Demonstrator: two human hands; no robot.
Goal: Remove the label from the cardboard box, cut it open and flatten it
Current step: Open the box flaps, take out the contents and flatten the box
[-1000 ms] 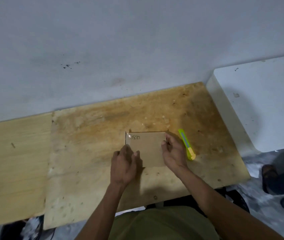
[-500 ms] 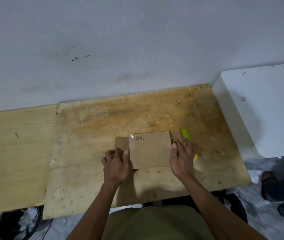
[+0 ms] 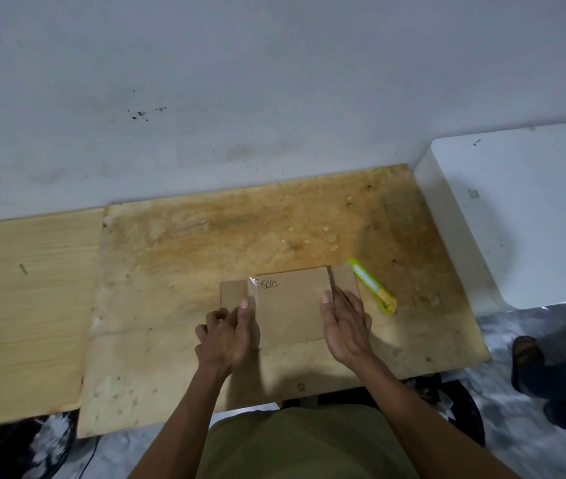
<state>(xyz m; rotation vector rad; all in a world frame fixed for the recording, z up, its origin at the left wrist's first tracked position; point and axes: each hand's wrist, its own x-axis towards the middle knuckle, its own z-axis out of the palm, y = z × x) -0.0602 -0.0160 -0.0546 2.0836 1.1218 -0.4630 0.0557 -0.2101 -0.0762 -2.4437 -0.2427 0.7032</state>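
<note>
Left hand [image 3: 228, 335], fingers curled, thumb pressing the box [image 3: 288, 305], hides its left flap; right hand [image 3: 345, 326], fingers straight, presses the right flap. Box lies flattened on the surface [image 3: 170, 305]; cutter [image 3: 371, 285] beside it.

Matt brown cardboard box [image 3: 288, 305], flat and smooth, a strip of glossy clear tape [image 3: 252, 288] catching light at its left fold. Underneath, rough stained plywood bench [image 3: 205, 243], blotchy and pitted; paler, cleaner-grained wood panel [image 3: 29, 305] along its left edge. Glossy green-yellow plastic cutter [image 3: 373, 286] near the right edge.
</note>
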